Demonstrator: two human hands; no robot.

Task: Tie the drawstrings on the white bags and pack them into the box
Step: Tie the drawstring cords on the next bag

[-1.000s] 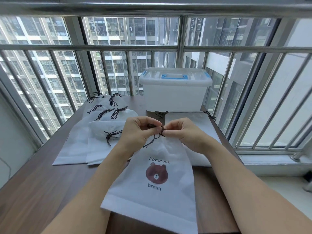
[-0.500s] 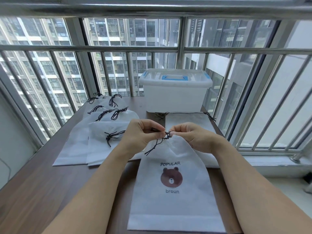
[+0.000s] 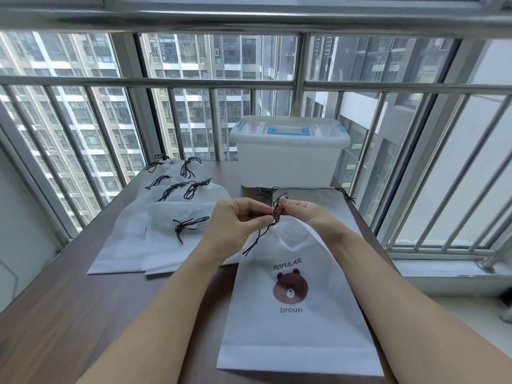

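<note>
Now both hands (image 3: 273, 217) on drawstring (image 3: 260, 236)

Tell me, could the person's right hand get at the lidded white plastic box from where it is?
Probably yes, once free. The white plastic box stands just beyond the right hand, with only a flat bag between them. For now that hand pinches the dark drawstring.

Bright, even daylight comes in thru the window (image 3: 216, 112) straight ahead; no harsh glare, tho the white wall outside at right is nearly blown out. Shadows on the table (image 3: 83, 314) are soft & faint. Wide-angle lens bows the railing bars (image 3: 144, 81) twd the edges; forearms near the bottom edge look stretched, slightly soft.
</note>
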